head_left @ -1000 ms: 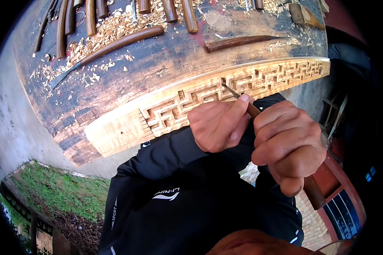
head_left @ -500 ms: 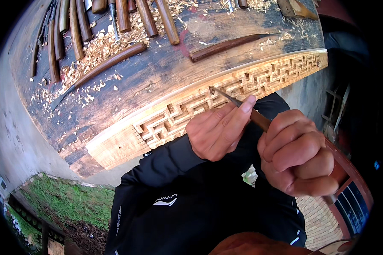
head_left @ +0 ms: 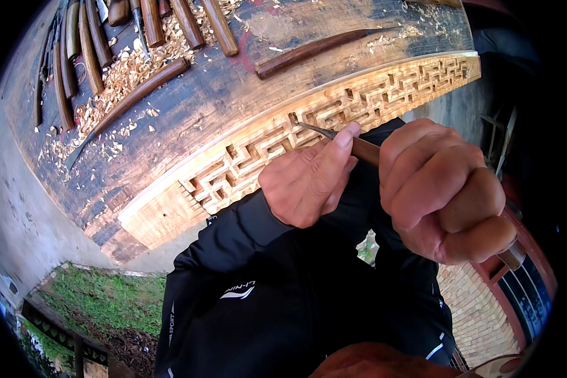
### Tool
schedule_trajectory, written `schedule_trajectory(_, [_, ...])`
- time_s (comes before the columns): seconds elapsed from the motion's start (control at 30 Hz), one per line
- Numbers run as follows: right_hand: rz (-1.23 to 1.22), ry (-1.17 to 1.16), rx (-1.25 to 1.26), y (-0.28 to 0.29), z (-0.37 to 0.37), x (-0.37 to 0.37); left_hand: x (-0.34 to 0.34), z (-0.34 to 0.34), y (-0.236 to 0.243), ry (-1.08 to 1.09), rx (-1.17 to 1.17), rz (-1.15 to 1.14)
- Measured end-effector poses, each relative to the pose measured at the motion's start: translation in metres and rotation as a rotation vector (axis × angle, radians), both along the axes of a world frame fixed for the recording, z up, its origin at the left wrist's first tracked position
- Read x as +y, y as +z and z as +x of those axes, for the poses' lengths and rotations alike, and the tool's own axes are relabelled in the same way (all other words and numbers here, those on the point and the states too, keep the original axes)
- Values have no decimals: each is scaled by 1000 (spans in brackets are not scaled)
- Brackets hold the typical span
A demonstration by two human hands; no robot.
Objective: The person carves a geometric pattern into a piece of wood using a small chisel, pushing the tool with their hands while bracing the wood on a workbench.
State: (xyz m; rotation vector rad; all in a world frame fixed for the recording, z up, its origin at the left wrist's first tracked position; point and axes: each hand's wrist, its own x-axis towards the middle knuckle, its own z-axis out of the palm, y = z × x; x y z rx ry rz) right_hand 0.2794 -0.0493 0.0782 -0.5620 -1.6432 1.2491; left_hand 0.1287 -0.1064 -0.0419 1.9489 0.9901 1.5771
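A long pale wooden board [head_left: 160,217] lies along the near edge of the bench, its face carved with an angular lattice of grooves. My right hand [head_left: 444,192] is wrapped in a fist round the wooden handle of a carving chisel [head_left: 365,152], whose butt shows below the fist. The narrow metal blade points left, with its tip at a recess near the middle of the carving. Closed on the chisel near the blade end, my left hand [head_left: 305,183] rests against the board's near side; its thumb lies along the tool, and some fingers are hidden.
The dark, worn workbench [head_left: 189,113] carries several wooden-handled tools [head_left: 89,53] at the far left among wood shavings [head_left: 129,72]. One chisel [head_left: 129,104] lies apart on the left, another tool [head_left: 318,53] beyond the board. Grass [head_left: 107,299] shows below left.
The view has shifted, so bench and board sit higher and further left. The chisel lies flatter, and my right fist is raised relative to my left hand. Both hands keep hold of the tool.
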Motion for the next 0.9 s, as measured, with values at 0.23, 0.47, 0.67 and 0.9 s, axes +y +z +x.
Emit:
schedule_trajectory(0.23, [8, 20, -17, 0, -5, 3, -4, -5, 5, -2, -23, -48])
schedule_trajectory(0.47, [-32, 12, -45, 3, -15, 4, -7, -7, 4, 30, -27, -64])
schedule_trajectory(0.67, [-51, 27, -112, 2, -27, 4, -9, -18, 6, -7, -40, -126])
schedule_trajectory(0.9, [117, -141, -51, -17, -40, -15, -9, -11, -2, 36, -108, -56])
